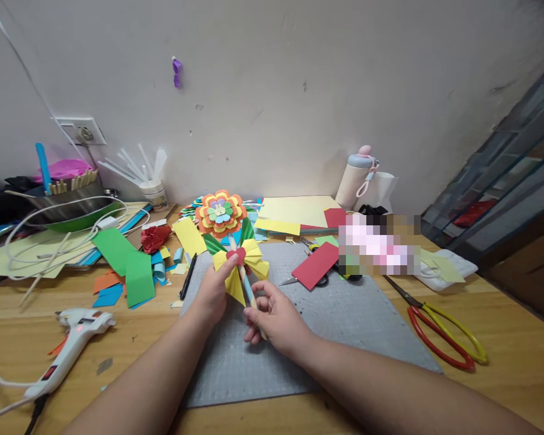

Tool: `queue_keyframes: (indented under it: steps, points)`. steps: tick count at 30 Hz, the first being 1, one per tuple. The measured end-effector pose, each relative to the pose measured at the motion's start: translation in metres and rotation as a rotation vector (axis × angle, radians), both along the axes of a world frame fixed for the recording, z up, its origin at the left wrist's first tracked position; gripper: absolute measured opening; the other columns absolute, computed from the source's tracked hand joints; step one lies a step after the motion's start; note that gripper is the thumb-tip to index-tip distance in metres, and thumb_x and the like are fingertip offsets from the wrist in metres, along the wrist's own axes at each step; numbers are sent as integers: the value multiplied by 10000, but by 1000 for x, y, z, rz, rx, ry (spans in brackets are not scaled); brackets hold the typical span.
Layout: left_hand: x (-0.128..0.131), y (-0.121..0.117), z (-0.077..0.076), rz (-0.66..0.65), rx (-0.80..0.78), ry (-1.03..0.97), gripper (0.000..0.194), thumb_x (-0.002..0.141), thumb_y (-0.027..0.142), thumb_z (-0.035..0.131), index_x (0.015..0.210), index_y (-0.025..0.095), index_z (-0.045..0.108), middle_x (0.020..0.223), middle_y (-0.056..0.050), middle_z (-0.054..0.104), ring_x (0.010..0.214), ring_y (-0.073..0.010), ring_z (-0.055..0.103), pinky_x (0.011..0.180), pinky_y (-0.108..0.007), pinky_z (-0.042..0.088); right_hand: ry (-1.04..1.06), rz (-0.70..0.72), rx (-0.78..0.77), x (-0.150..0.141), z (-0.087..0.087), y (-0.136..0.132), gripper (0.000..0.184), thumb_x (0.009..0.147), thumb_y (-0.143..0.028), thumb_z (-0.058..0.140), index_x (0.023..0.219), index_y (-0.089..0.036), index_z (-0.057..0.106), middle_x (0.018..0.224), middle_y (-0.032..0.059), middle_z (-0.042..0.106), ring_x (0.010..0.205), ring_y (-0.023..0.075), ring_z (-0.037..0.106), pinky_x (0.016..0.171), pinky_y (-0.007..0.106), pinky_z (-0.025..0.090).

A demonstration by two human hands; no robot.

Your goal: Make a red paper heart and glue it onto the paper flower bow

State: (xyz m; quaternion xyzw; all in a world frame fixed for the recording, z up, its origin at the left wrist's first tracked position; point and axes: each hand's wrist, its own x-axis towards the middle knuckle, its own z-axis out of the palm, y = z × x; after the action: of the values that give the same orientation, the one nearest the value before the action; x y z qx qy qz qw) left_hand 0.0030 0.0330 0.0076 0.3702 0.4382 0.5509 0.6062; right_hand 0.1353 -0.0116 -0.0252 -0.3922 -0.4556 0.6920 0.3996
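A paper flower [220,211] with orange, yellow and green layers seems to top a pale rolled stem [246,284]. Green pleated leaves [247,232] and a yellow paper bow [256,258] with a red centre sit along that stem. My left hand [215,287] is closed on the bow, its thumb pressed against the red centre. Lower down, my right hand [276,317] pinches the stem between thumb and fingers. Both hands are above the grey cutting mat [344,326]. A red paper piece [316,266] lies right of them, partly over black-handled scissors [290,281].
A white glue gun [70,347] rests at left, its cables trailing off the edge. Green paper [138,278], scraps and a black pen [188,278] lie left of the mat. Red-and-yellow-handled scissors [439,329] are at right. A bottle [354,181] leans by the wall.
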Motion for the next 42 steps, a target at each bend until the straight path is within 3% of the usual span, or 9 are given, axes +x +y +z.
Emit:
queue_keyframes:
  steps: [10,28,35,42]
  points:
    - [-3,2,-5,-15,1,-29,394,687,498,717,835,137,663,684,-23,668,598,-152,622,596,-256,480,5,4,-10,-1,-1,-1,487,678,-411,703,993,-237,376,600,-134,512,406,120,613,380,203,452]
    - [0,4,3,80,-77,-171,313,734,454,598,744,153,680,625,-17,679,539,-169,603,540,-274,480,4,10,-25,0,-2,-1,472,687,-408,687,993,-236,372,593,-126,533,403,113,603,367,188,433]
    - [1,-1,7,35,-91,-146,280,701,415,637,723,138,667,596,-29,671,500,-189,595,475,-284,458,2,128,-21,0,0,0,449,686,-535,681,851,-188,448,576,-80,565,416,89,590,396,185,436]
    - [10,8,17,65,-98,-146,231,695,382,630,730,154,636,591,-3,671,508,-174,618,500,-266,482,79,124,-70,2,0,2,573,668,-710,613,815,-190,423,579,-57,595,442,117,616,398,194,437]
